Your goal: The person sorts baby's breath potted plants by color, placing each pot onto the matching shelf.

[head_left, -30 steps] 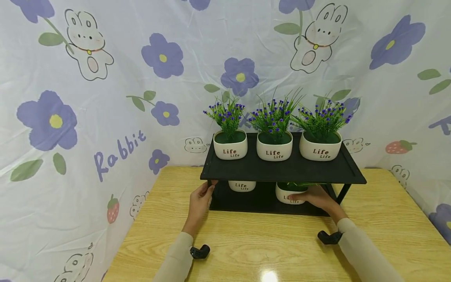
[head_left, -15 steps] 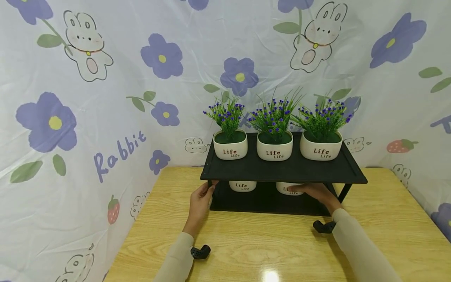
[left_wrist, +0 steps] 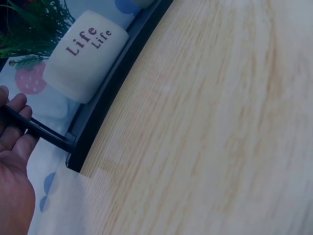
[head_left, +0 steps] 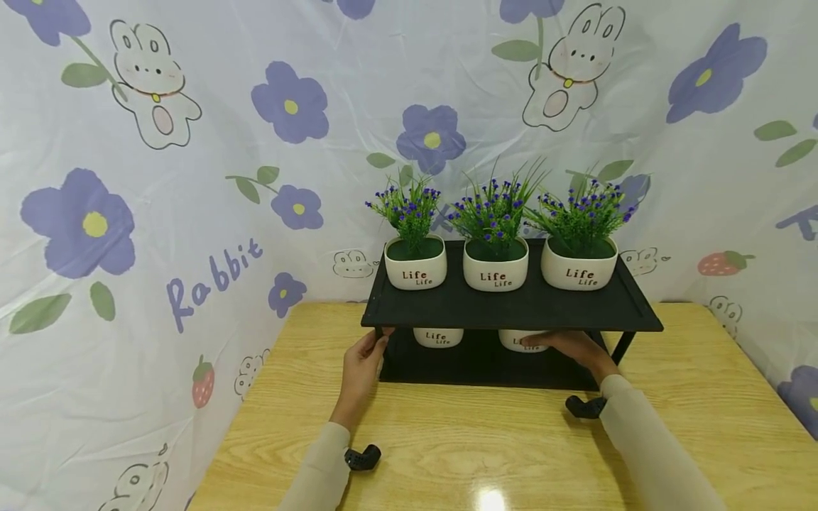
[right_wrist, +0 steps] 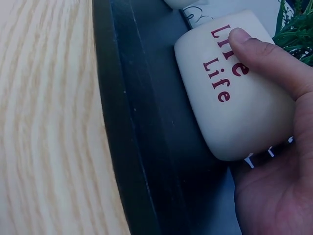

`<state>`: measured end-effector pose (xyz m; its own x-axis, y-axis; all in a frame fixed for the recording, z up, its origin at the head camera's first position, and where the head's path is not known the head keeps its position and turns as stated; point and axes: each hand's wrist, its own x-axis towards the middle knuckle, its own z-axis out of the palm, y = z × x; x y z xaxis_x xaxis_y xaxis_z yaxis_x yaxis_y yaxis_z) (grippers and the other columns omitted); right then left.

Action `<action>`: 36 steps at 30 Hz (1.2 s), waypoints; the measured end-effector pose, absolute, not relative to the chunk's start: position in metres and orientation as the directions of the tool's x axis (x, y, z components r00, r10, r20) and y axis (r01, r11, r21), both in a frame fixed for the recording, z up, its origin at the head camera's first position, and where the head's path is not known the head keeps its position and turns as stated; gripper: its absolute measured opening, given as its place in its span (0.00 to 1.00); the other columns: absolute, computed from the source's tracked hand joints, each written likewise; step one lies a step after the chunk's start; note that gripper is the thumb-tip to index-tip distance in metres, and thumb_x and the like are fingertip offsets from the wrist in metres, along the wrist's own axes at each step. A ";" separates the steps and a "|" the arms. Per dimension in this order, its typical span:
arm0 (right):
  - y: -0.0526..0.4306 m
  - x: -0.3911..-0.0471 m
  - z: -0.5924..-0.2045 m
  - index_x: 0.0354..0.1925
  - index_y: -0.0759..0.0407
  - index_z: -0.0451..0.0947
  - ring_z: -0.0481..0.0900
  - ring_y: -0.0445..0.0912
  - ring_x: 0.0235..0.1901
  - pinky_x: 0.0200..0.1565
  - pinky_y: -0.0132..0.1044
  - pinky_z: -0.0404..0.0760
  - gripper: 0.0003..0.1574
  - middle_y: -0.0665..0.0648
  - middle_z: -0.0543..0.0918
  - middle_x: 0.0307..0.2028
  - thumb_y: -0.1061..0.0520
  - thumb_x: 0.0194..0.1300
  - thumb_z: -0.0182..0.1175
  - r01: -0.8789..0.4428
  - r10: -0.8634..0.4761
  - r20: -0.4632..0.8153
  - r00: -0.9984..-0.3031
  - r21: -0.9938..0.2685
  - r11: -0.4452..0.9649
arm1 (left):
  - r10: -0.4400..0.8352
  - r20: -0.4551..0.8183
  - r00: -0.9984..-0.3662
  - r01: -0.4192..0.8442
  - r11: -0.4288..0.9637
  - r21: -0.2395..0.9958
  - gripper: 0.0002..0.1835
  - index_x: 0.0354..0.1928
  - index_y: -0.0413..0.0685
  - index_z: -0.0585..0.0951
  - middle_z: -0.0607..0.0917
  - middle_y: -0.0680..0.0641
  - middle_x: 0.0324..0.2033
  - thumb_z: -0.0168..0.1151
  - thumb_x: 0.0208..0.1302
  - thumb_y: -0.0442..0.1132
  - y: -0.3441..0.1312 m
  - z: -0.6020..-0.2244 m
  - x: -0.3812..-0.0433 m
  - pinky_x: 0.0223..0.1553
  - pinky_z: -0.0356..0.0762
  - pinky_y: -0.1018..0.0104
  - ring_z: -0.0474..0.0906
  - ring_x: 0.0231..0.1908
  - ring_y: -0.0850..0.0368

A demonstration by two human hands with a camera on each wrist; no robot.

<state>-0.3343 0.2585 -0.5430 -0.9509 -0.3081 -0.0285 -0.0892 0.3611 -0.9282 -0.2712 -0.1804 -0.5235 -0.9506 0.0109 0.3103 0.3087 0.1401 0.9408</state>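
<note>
A black two-tier shelf (head_left: 447, 305) stands on the wooden table. My left hand (head_left: 363, 360) holds its front left post (left_wrist: 41, 131), fingers and thumb around it in the left wrist view. On the lower tier, my right hand (head_left: 578, 349) grips a white flowerpot (right_wrist: 239, 93) marked "Life Life", the thumb across its front; its other fingers are mostly hidden. The pot's plant (right_wrist: 298, 32) shows only partly in the right wrist view. Left of it on that tier sits another white flowerpot (head_left: 438, 337), its top hidden by the upper tier in the head view.
Three white flowerpots with purple-flowered plants stand along the upper tier: left pot (head_left: 415, 272), middle pot (head_left: 495, 273), right pot (head_left: 579, 272). A patterned cloth (head_left: 211, 177) hangs behind the table (head_left: 434, 447). Black wrist mounts (head_left: 363, 458) stick out beside both sleeves.
My right hand has pushed the gripped flowerpot farther back on the lower tier, so its plant has gone behind the upper tier's edge. My left hand stays on the post.
</note>
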 end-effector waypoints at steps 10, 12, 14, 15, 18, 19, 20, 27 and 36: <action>0.256 -0.335 -0.543 0.70 0.44 0.65 0.66 0.60 0.69 0.68 0.66 0.60 0.45 0.56 0.68 0.69 0.44 0.57 0.71 -0.059 -0.293 -0.054 -0.955 -0.930 0.363 | 0.001 0.329 -0.944 0.325 0.157 0.933 0.16 0.58 0.45 0.81 0.72 0.27 0.21 0.56 0.73 0.39 -0.180 -0.523 -0.271 0.19 0.65 0.71 0.62 0.14 0.59; 0.256 -0.335 -0.543 0.70 0.45 0.64 0.65 0.60 0.69 0.68 0.66 0.59 0.47 0.56 0.67 0.70 0.43 0.57 0.71 -0.049 -0.291 -0.064 -0.955 -0.929 0.366 | -0.008 0.325 -0.946 0.320 0.168 0.933 0.15 0.58 0.47 0.81 0.73 0.25 0.24 0.56 0.72 0.39 -0.180 -0.522 -0.271 0.21 0.66 0.72 0.63 0.15 0.58; 0.256 -0.335 -0.543 0.70 0.45 0.64 0.65 0.60 0.69 0.69 0.66 0.58 0.47 0.56 0.68 0.70 0.43 0.57 0.72 -0.040 -0.281 -0.070 -0.957 -0.929 0.367 | -0.013 0.321 -0.947 0.314 0.178 0.933 0.15 0.57 0.50 0.82 0.77 0.25 0.29 0.57 0.72 0.39 -0.180 -0.522 -0.271 0.24 0.68 0.73 0.67 0.18 0.57; 0.256 -0.334 -0.543 0.70 0.45 0.64 0.66 0.60 0.69 0.69 0.66 0.58 0.47 0.56 0.68 0.70 0.43 0.57 0.72 -0.041 -0.281 -0.069 -0.957 -0.929 0.367 | -0.012 0.319 -0.948 0.312 0.177 0.934 0.15 0.57 0.50 0.82 0.77 0.24 0.29 0.56 0.72 0.39 -0.179 -0.522 -0.271 0.24 0.68 0.74 0.67 0.18 0.56; 0.257 -0.333 -0.541 0.70 0.47 0.64 0.68 0.60 0.67 0.68 0.65 0.60 0.46 0.57 0.70 0.68 0.43 0.57 0.71 -0.052 -0.288 -0.063 -0.956 -0.926 0.375 | -0.014 0.325 -0.946 0.317 0.177 0.932 0.15 0.57 0.51 0.82 0.83 0.29 0.41 0.57 0.72 0.38 -0.179 -0.522 -0.271 0.35 0.76 0.79 0.80 0.32 0.60; 0.257 -0.332 -0.541 0.70 0.47 0.65 0.70 0.60 0.66 0.68 0.65 0.61 0.46 0.58 0.71 0.68 0.43 0.57 0.71 -0.050 -0.286 -0.065 -0.956 -0.925 0.378 | -0.012 0.328 -0.945 0.321 0.177 0.930 0.15 0.57 0.50 0.82 0.84 0.29 0.42 0.57 0.72 0.38 -0.178 -0.522 -0.271 0.36 0.76 0.79 0.80 0.32 0.61; 0.258 -0.332 -0.540 0.70 0.47 0.65 0.70 0.60 0.66 0.68 0.65 0.61 0.46 0.58 0.72 0.67 0.42 0.57 0.71 -0.047 -0.287 -0.069 -0.956 -0.924 0.380 | -0.009 0.329 -0.944 0.323 0.174 0.930 0.15 0.57 0.50 0.82 0.84 0.29 0.42 0.57 0.72 0.38 -0.178 -0.522 -0.271 0.36 0.76 0.79 0.80 0.31 0.61; 0.264 -0.325 -0.535 0.68 0.51 0.67 0.72 0.60 0.64 0.67 0.63 0.65 0.41 0.60 0.74 0.64 0.45 0.61 0.69 -0.101 -0.280 -0.014 -0.960 -0.915 0.391 | -0.006 0.288 -0.958 0.284 0.161 0.945 0.15 0.58 0.55 0.81 0.77 0.31 0.26 0.56 0.73 0.40 -0.176 -0.521 -0.272 0.19 0.65 0.70 0.63 0.15 0.52; 0.268 -0.304 -0.505 0.67 0.62 0.64 0.73 0.63 0.61 0.63 0.61 0.69 0.41 0.67 0.74 0.61 0.49 0.62 0.68 -0.225 -0.214 0.126 -0.969 -0.810 0.541 | -0.015 0.278 -0.961 0.268 0.224 0.937 0.19 0.62 0.54 0.78 0.83 0.38 0.50 0.55 0.73 0.48 -0.180 -0.541 -0.287 0.42 0.80 0.69 0.81 0.43 0.49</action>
